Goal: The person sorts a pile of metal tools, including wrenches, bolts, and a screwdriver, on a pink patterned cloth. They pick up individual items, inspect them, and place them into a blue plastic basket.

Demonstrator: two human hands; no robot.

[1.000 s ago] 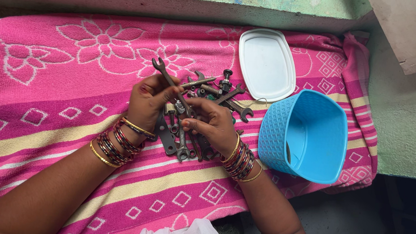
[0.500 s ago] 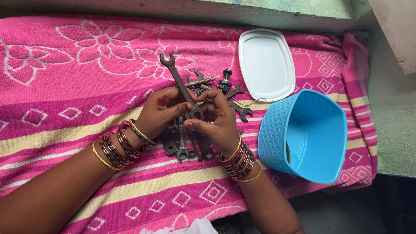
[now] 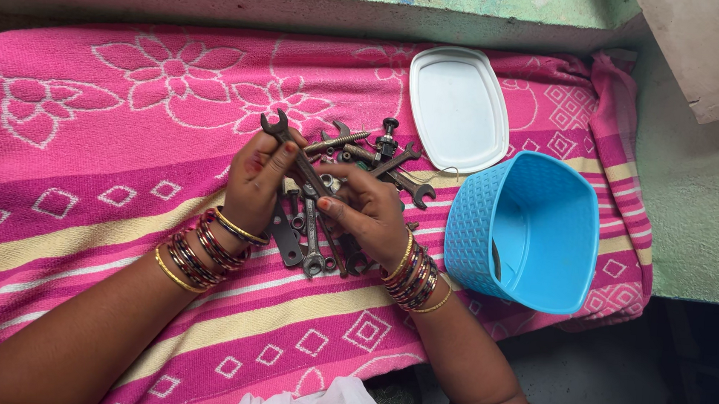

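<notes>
Your left hand [image 3: 257, 181] and right hand [image 3: 371, 214] grip one open-ended spanner [image 3: 295, 156] above piled spanners [image 3: 322, 242]; blue basket [image 3: 578, 194] sits right.

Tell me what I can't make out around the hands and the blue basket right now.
- Head view: lower end of the spanner held by the left hand and right hand, hidden by fingers.
- Tool pile: partly covered by both hands.
- Blue basket: dark item inside, near wall blocks it.
</notes>
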